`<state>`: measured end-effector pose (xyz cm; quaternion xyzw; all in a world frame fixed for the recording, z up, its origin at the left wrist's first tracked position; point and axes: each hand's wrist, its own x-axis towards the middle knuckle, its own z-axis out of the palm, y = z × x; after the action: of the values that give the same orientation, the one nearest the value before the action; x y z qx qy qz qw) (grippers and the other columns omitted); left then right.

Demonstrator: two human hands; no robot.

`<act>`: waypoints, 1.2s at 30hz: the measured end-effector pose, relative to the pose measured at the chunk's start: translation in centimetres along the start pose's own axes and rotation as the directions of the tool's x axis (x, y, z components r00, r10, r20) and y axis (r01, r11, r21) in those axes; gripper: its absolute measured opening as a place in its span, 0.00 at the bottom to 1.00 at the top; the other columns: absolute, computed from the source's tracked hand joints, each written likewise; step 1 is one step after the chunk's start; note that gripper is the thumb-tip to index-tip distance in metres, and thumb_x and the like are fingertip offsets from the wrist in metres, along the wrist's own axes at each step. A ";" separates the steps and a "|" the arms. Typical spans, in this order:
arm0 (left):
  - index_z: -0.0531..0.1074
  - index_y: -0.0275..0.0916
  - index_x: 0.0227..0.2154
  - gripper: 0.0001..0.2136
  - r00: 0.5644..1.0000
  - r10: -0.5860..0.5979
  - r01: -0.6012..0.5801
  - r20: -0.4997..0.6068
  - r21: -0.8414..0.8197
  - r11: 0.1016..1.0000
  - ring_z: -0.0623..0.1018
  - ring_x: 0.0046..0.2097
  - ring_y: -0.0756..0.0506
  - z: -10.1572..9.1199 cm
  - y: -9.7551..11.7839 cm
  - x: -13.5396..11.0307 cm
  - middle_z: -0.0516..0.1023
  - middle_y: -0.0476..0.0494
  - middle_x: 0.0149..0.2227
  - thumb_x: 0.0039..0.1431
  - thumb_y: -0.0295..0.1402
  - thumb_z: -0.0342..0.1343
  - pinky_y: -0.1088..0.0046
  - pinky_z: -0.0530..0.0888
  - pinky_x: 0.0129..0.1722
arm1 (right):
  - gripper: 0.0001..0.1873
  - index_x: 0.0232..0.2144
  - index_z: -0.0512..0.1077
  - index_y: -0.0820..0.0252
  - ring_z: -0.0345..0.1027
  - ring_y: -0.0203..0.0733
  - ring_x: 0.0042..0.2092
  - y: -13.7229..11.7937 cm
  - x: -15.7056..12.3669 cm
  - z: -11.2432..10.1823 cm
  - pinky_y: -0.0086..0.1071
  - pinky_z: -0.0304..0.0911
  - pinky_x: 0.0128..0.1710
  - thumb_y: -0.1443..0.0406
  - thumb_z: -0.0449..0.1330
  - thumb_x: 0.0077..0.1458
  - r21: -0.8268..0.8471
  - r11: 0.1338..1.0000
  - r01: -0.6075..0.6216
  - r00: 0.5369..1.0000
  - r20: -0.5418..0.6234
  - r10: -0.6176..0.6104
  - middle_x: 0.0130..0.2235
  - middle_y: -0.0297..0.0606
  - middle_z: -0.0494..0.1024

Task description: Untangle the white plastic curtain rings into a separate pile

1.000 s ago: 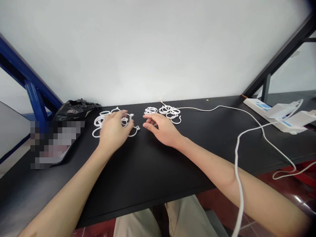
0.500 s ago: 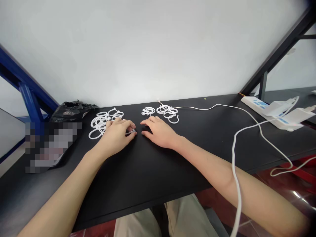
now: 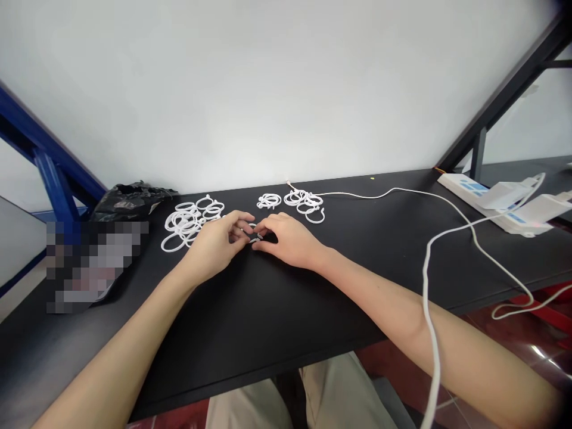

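Observation:
Both my hands meet over the middle of the black table [image 3: 268,310]. My left hand [image 3: 218,243] and my right hand [image 3: 286,238] pinch one small white ring [image 3: 254,237] between their fingertips; most of it is hidden by the fingers. A loose pile of white rings [image 3: 187,221] lies just left of my left hand. A smaller linked cluster of white rings [image 3: 304,204] and a few more rings [image 3: 269,201] lie just beyond my right hand, near the wall.
A white cable [image 3: 429,280] runs from the ring cluster across the table, over my right forearm and off the front edge. A white power strip with adapters [image 3: 504,205] sits at the right. A black plastic bag [image 3: 129,199] lies at the back left.
My left hand left the ring pile and moved right with a ring. My right hand drew in to meet it, and both now pinch the ring between them.

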<state>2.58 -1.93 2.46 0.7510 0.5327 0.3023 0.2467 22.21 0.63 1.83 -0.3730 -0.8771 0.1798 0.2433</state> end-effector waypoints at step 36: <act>0.72 0.48 0.48 0.19 0.997 0.066 -0.071 0.032 0.186 0.980 0.75 0.45 0.41 -0.2 1.0 -0.4 0.78 0.47 0.44 0.56 0.49 0.58 0.61 0.72 0.46 | 0.10 0.37 0.74 0.57 0.73 0.35 0.38 -0.4 0.0 -0.9 0.31 0.67 0.41 0.68 0.52 0.63 0.335 0.939 0.076 0.991 -0.126 -0.035 0.39 0.33 0.80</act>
<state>2.99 -2.64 3.23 0.7926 0.5294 0.2493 0.1713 22.52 0.48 2.71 -0.3107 -0.8272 0.2989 0.3604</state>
